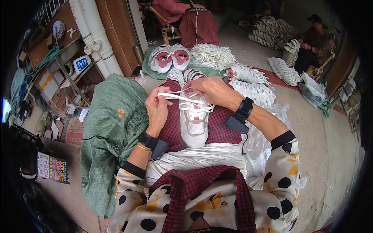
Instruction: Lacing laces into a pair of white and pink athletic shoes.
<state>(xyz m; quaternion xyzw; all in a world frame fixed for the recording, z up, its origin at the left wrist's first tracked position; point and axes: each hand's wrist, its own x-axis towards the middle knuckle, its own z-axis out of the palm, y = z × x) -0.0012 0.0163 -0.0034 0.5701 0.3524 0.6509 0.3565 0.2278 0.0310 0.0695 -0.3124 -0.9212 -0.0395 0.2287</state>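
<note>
Two bare hands at centre frame, both occupied. I log the left hand (157, 110) as narrow, thumb and fingers pinching a flat white lace (173, 96). The right hand (213, 91) is also narrow, fingers curled over a thin strand of the same lace; its back hides part of the grip from me.

The white shoe (194, 132) is at frame centre, toe toward the lower edge, resting on a red-and-black checked apron (223, 130). Lace loops cross its upper part, and the right hand screens some of the heel end.

Surroundings: I see a band of white cords (202, 158) just below the toe. A bulky green sack (110, 143) crowds the left forearm at left of centre; clear plastic sheeting (258, 145) lies beneath the right forearm. Above the shoe, upper centre, are two white-rimmed pieces with pink-red centres (171, 58), next to a heap of white cords (213, 54). Bundled white strands (252, 87) lie right of the right hand.

Upper centre, a seated person in reddish clothing (171, 9); upper right, another in a dark cap (316, 37), beside further white bundles (285, 71). White pipes (91, 35) stand upper left.
</note>
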